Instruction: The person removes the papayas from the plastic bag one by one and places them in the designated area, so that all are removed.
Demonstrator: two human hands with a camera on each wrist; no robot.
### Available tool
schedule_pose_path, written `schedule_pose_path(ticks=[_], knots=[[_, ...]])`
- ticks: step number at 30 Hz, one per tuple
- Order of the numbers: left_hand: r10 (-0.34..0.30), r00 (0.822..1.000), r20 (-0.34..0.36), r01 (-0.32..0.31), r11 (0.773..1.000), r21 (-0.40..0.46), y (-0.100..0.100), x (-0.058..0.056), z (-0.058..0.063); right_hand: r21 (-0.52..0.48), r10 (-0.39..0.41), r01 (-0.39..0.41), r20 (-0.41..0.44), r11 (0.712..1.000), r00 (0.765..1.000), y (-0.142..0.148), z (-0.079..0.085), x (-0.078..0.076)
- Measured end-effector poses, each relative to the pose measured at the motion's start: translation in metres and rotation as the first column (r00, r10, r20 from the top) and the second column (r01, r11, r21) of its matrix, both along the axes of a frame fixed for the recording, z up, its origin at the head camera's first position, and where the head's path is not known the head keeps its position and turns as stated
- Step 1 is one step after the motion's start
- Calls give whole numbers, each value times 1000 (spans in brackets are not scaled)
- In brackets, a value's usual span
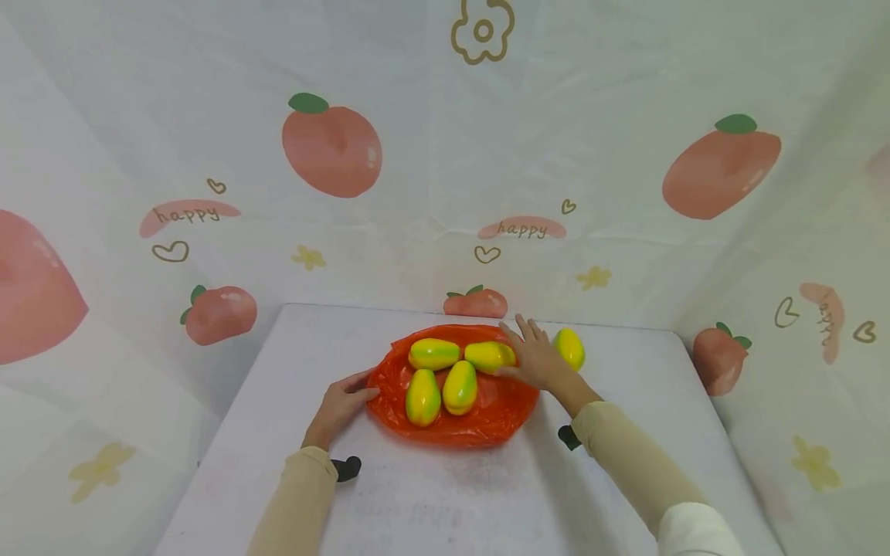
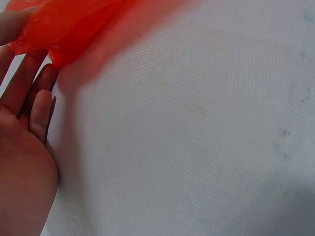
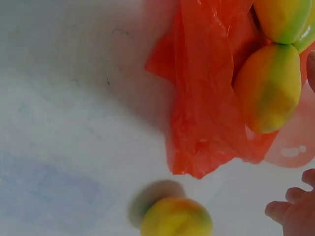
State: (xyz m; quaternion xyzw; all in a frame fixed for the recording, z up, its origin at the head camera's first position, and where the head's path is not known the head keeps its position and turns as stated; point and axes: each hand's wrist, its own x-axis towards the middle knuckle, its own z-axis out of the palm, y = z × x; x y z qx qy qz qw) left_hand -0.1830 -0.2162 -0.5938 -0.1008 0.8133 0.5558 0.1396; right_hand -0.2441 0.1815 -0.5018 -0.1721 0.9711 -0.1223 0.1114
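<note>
A red plastic bag (image 1: 487, 423) lies spread on the table in the head view, with several shiny yellow-green papayas (image 1: 422, 398) on it. At its left edge, my left hand (image 1: 338, 407) pinches the plastic; the left wrist view shows the thumb over the bag (image 2: 74, 24) and the fingers beneath. Over the bag's right edge, my right hand (image 1: 538, 361) reaches with fingers extended, close to the back right papaya (image 1: 489, 356). One more papaya (image 1: 569, 349) lies off the bag, just right of that hand; the right wrist view shows part of it (image 3: 177, 219).
The white table (image 1: 417, 510) carries the bag and fruit. White cloth walls (image 1: 431, 154) printed with peaches, hearts and flowers stand at the back and both sides. Dark pieces of the wrist cameras (image 1: 348, 469) stick out by both cuffs.
</note>
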Motion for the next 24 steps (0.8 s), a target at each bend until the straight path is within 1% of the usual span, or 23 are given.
schedule_pose_path(ticks=[4,9,15,20,24], knots=[[5,1000,0,-5,1000,10,1,1,1,-27,-4,5,42,1000,999,-7,-5,0],[11,1000,-6,-11,1000,15,1,1,1,-68,12,-6,78,998,997,-15,-10,-1],[17,1000,-8,-17,1000,16,1,1,0,-115,60,-49,98,992,993,-22,-12,-1],[16,1000,-9,-16,1000,16,1,1,-1,-102,101,-89,109,991,989,-26,-11,-2],[26,1000,-3,-25,999,29,2,1,0,-76,97,-87,133,993,986,-28,-11,-2]])
